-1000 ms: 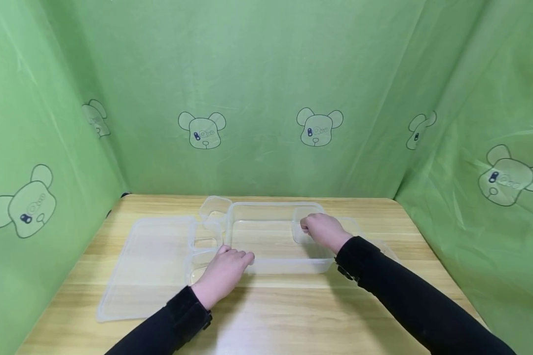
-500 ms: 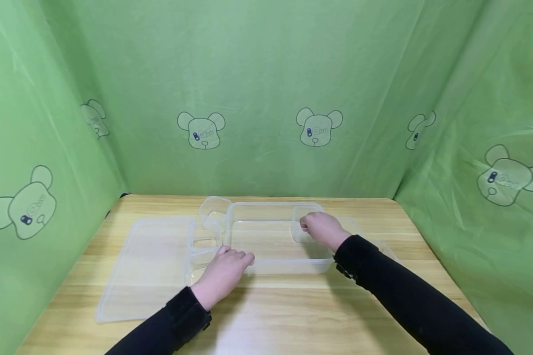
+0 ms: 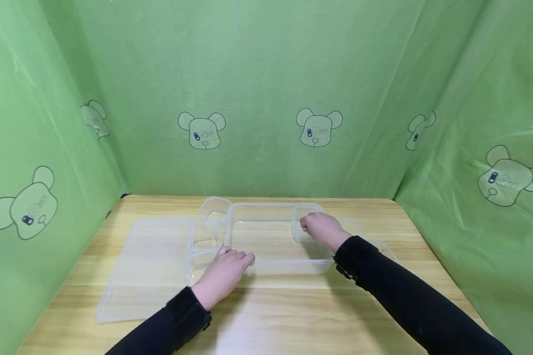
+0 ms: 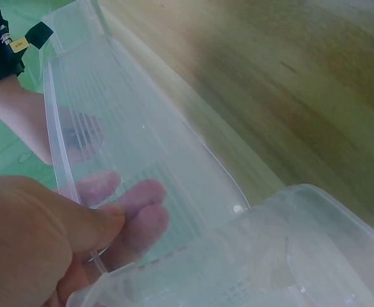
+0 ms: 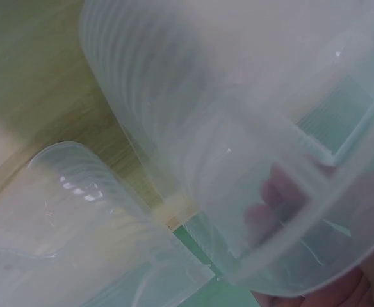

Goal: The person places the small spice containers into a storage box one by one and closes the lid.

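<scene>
A large clear plastic container [image 3: 288, 266] stands in the middle of the wooden table. My left hand [image 3: 225, 272] pinches its near rim at the left corner; in the left wrist view the thumb [image 4: 91, 224] is on one side of the rim and the fingers show through the clear wall. Inside the container, at its back right, is a small clear box [image 3: 298, 231]. My right hand [image 3: 325, 230] holds this box by its rim, fingertips [image 5: 280, 195] seen blurred through the plastic in the right wrist view.
A flat translucent lid [image 3: 144, 268] lies on the left of the table [image 3: 288, 320]. Small clear boxes stand beside the container: one at the back left [image 3: 214, 203], others nearer on the left [image 3: 204, 231], more at the right [image 3: 384, 248]. Green cloth [image 3: 257, 74] encloses the table.
</scene>
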A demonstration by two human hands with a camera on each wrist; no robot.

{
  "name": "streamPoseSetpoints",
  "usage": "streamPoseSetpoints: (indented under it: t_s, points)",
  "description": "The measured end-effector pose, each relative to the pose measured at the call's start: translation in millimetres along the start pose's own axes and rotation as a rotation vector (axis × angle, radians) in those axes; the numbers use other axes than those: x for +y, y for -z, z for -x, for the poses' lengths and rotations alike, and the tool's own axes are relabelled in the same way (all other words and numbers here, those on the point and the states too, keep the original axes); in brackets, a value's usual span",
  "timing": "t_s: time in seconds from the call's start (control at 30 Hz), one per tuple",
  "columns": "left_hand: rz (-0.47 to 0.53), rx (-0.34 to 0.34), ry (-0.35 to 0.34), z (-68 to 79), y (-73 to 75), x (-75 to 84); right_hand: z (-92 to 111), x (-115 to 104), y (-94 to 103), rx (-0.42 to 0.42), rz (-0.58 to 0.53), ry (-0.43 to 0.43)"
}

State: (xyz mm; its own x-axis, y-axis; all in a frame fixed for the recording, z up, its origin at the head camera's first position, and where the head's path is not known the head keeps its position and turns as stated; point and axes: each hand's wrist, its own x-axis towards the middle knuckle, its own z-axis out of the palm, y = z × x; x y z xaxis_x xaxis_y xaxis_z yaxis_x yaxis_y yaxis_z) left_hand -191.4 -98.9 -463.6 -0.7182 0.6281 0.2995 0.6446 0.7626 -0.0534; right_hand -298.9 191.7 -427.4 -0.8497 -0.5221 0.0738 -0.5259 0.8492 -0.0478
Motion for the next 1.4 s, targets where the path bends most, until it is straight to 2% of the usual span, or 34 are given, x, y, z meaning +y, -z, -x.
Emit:
streamPoseSetpoints:
  t_s: [0.5, 0.83, 1.4]
  points:
    - [-0.011, 0.009, -0.001, -1.4, -2.1, -0.2, 0.7, -0.9, 2.4, -0.015, 0.076, 0.029]
    - [-0.011, 0.003, 0.0, -0.6, -1.0, 1.1, 5.8, -2.7, 12.5, -0.01, 0.04, 0.011]
    - [-0.02, -0.003, 0.011, 1.5, -0.8, 2.5, 20.5, -1.6, 35.5, 0.085, -0.029, 0.049]
